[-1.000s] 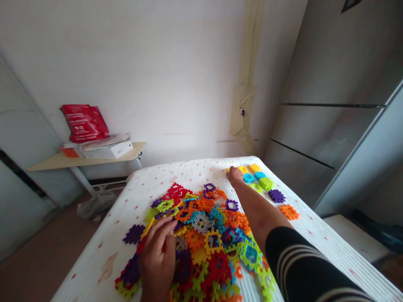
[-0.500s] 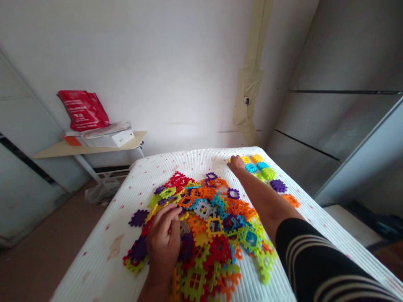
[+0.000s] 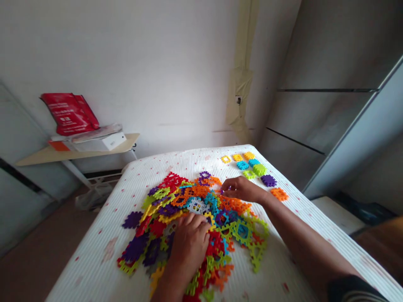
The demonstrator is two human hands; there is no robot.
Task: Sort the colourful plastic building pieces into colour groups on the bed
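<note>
A pile of interlocking plastic puzzle pieces [image 3: 198, 191] in many colours lies on the white quilted cover. My left hand [image 3: 192, 235] rests on the pile with bent fingers, its fingertips on a yellow square frame piece [image 3: 210, 219] that it partly covers. My right hand [image 3: 241, 188] reaches to the pile's right edge, fingers closed round a purple square frame piece [image 3: 224, 191], mostly hidden. Along the far right edge lie sorted pieces: a yellow frame [image 3: 226, 159], yellow squares [image 3: 249, 155], blue ones [image 3: 242, 165], a green stack [image 3: 260, 170], a purple one [image 3: 268, 180] and an orange one [image 3: 279, 194].
The white cover [image 3: 103, 218] with small red marks runs up to the wall. At the left, a small shelf table [image 3: 130, 142] carries a red bag [image 3: 69, 113] and a white box [image 3: 113, 141]. A grey cabinet [image 3: 324, 109] stands at the right.
My right hand has let go of the yellow frame at the far right and come back to the pile. My left hand has moved right over the pieces. The view has turned slightly right.
</note>
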